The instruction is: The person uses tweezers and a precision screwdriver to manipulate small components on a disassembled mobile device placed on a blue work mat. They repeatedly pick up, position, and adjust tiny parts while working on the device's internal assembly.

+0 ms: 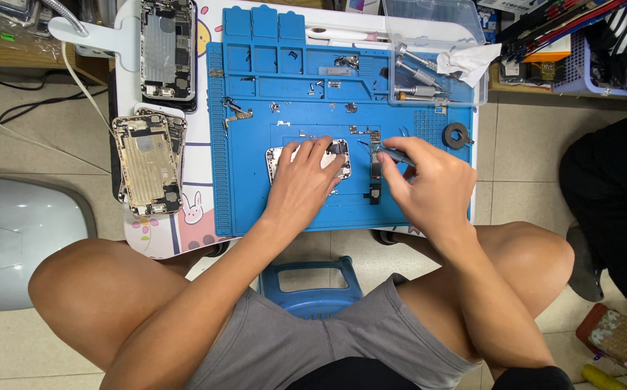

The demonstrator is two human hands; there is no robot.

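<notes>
My left hand (307,177) rests flat on an opened silver phone housing (277,160) lying on the blue repair mat (255,202), its fingers spread over the case. My right hand (429,184) grips slim tweezers (384,150), whose tip points left toward small dark parts (375,172) beside the housing. A small black component (373,195) lies on the mat just below the tweezers.
Two stripped phone bodies (147,162) lie stacked at the left, another (167,47) at the top. A clear tray with screwdrivers (418,72) and tissue sits top right, beside a black ring (457,134). Small screws dot the mat. A blue stool (312,285) shows between my knees.
</notes>
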